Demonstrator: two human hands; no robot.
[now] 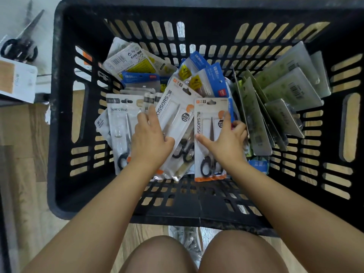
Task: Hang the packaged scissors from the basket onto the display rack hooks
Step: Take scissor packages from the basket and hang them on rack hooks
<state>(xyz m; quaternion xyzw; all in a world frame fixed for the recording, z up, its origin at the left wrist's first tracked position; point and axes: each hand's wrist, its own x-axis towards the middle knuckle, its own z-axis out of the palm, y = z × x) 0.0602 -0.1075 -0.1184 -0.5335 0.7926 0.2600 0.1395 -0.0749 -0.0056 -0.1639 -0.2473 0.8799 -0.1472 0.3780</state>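
Inside basket: right hand pinches upright scissors pack, long axis pointing away; left hand, fingers spread, presses tilted pack.

light wood floor, white shelf

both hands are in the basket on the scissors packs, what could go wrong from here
1. The left hand rests on a tilted scissors pack that overlaps its neighbours; lifting it may drag the other packs along or snag them.
2. The right hand holds an upright scissors pack with thumb and forefinger spread across its face, a loose hold that could slip.
3. The green-backed packs lean against each other at the basket's right side and may topple if the pile shifts.
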